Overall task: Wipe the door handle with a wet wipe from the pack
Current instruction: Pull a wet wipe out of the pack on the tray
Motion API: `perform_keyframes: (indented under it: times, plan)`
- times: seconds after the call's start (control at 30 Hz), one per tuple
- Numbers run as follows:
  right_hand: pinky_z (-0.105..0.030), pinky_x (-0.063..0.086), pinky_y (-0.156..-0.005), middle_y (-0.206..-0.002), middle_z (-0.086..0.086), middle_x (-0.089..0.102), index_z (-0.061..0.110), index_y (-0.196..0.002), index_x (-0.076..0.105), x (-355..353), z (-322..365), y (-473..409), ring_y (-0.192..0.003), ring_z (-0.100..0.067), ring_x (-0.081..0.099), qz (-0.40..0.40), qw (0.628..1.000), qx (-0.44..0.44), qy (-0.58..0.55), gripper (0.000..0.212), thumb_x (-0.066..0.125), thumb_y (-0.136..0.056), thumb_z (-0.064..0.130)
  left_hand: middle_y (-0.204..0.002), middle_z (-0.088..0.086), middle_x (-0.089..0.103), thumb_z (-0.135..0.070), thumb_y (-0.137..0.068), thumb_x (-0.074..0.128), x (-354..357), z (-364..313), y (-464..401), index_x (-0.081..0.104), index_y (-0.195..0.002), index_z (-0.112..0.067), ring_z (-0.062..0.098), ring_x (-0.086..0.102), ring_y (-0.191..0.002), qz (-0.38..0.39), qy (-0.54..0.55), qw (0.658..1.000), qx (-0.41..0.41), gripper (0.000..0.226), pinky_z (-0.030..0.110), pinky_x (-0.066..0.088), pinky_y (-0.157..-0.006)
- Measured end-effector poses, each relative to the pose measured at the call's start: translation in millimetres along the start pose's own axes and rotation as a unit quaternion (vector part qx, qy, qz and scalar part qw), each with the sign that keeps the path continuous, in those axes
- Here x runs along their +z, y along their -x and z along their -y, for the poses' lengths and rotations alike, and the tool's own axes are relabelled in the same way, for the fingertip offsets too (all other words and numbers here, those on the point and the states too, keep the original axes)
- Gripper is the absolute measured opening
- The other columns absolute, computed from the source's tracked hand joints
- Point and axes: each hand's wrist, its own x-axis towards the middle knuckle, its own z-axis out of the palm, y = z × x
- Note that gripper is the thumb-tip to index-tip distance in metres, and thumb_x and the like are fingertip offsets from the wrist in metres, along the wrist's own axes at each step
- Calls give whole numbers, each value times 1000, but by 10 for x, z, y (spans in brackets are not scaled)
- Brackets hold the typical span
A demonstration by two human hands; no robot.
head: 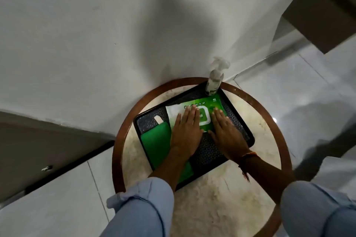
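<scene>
Both hands are lying flat with fingers stretched out, gripping nothing: the left hand (186, 132) is pressing palm-down on the green wet wipe pack (209, 110), its fingertips reaching the white flap label, and the right hand (227, 133) is resting palm-down beside it on the pack's right part, the heel of the palm over the tray. The pack is lying flat under the fingers in the far half of a black patterned tray (241, 127), which is sitting on a round table (258, 121) with a pale marbled top and a dark brown rim. Just to the left of the left hand, a folded green cloth (156, 146) is lying in the tray, partly passing under the left forearm, and a small pale stick-like object is lying just beyond the cloth's far end. Beyond the fingertips, at the tray's far corner, a white spray bottle (214, 81) is standing upright, close to the white wall. A red thread band (248, 157) is circling the right wrist, and light blue rolled sleeves are covering both forearms nearer the camera. The door handle is not showing in this head view.
</scene>
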Motion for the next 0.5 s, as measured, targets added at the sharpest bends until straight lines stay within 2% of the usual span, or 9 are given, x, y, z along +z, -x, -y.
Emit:
perform_keyframes:
  times: [0.1,0.23,0.37,0.5]
  plan:
    - [-47,13,-134,-174,-15,-5,6,-166,0,95,11,-99,-163,-28,-2,-5,1000,6,-9,68,25,-113,41,-173,14,16,-43,-106,48,76,0,-76,13,-163,-10,31,14,-162,-14,6,999,-33,75,51,21,-129]
    - [-42,-1,-133,-173,-17,-14,4,-165,-9,208,42,-128,-162,-29,-12,5,1000,14,9,67,19,-114,38,-167,18,31,-36,-105,54,102,-38,-162,27,-159,-8,34,29,-156,-15,-20,999,-34,66,51,36,-124]
    - [-42,-3,-132,-173,-17,-16,4,-164,-10,216,32,-120,-161,-30,-14,6,1000,20,0,67,19,-114,38,-166,22,31,-25,-104,56,75,-6,-168,25,-158,-4,37,31,-155,-12,-48,999,-15,65,49,40,-122]
    - [-43,-1,-134,-172,-17,-19,4,-164,-12,221,34,-115,-161,-30,-15,9,1000,17,3,68,18,-114,39,-163,28,33,-22,-106,48,75,-15,-153,24,-157,3,41,35,-153,-28,-89,996,5,61,48,44,-119]
